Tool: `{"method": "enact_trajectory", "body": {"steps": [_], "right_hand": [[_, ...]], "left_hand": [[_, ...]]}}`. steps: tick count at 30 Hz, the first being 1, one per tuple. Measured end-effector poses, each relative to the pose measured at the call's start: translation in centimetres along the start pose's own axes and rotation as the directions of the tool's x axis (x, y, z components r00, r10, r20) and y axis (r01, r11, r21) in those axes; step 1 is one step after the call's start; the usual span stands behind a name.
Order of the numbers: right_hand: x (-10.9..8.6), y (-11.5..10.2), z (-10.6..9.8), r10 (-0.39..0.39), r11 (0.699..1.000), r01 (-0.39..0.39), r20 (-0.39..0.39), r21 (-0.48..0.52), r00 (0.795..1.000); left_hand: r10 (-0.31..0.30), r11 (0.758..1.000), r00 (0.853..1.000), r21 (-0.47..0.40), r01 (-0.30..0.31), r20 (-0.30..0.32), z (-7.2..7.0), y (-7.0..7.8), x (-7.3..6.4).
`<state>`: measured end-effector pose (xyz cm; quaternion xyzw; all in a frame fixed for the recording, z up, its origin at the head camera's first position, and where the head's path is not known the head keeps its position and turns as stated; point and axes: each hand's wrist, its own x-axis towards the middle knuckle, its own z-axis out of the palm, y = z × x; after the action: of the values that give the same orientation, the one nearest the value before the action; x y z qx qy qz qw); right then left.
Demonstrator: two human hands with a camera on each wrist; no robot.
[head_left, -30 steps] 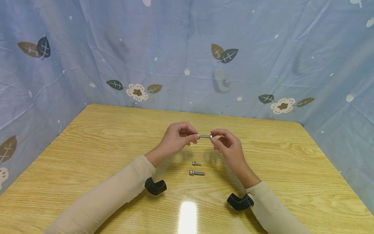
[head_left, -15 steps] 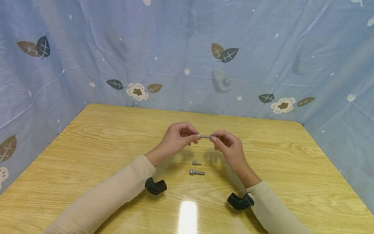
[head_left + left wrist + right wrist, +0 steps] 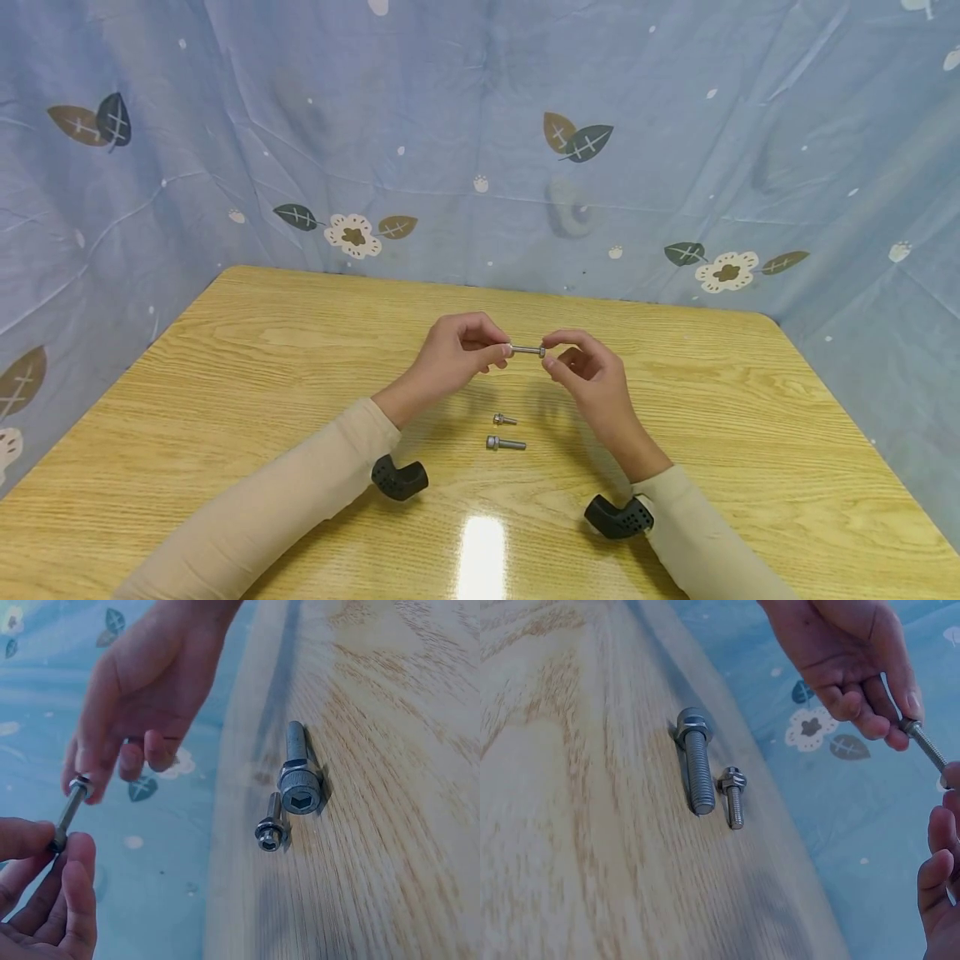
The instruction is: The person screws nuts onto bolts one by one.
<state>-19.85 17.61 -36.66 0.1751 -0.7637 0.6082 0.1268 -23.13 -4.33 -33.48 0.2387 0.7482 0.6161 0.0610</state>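
Thumb and fingertips of my left hand [image 3: 453,354] pinch the head end of a slim metal bolt [image 3: 526,350], held level above the table. A hex nut [image 3: 81,784] sits at the bolt's far end. My right hand [image 3: 592,375] is at that end, its thumb and index fingertip parted above and below the nut, which shows between them. In the right wrist view the bolt's thread [image 3: 930,748] runs from the left fingertips toward the right ones. On the table beneath lie a larger socket-head bolt [image 3: 295,741] and a smaller bolt [image 3: 274,808], each with a nut up by its head.
The wood-grain table [image 3: 300,325] reaches back to a blue patterned curtain [image 3: 480,100] that hangs along the back and sides. A black wrist mount [image 3: 400,479] sits by the left cuff, with another black mount [image 3: 618,517] by the right cuff.
The right thumb and index finger, close on the nut half a second ago, have spread apart around it. The left hand and the two bolts on the table stay in place.
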Motion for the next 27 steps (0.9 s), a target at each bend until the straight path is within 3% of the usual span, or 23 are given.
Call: {"method": "enact_trajectory", "body": {"steps": [8, 15, 27], "right_hand": [[-0.08, 0.08, 0.10, 0.002, 1.000, -0.002, 0.000, -0.001, 1.000], [0.02, 0.17, 0.19, 0.053, 0.999, -0.053, 0.016, 0.007, 0.998], [-0.12, -0.01, 0.15, 0.013, 0.999, -0.013, 0.000, -0.034, 1.000]], "left_hand": [[0.014, 1.000, 1.000, 0.003, -0.014, 0.011, 0.04, 0.07, -0.10], [0.019, 1.000, 1.000, 0.002, -0.019, 0.017, 0.03, 0.05, -0.11], [-0.005, 1.000, 1.000, -0.003, 0.005, 0.010, 0.04, 0.04, -0.01]]}}
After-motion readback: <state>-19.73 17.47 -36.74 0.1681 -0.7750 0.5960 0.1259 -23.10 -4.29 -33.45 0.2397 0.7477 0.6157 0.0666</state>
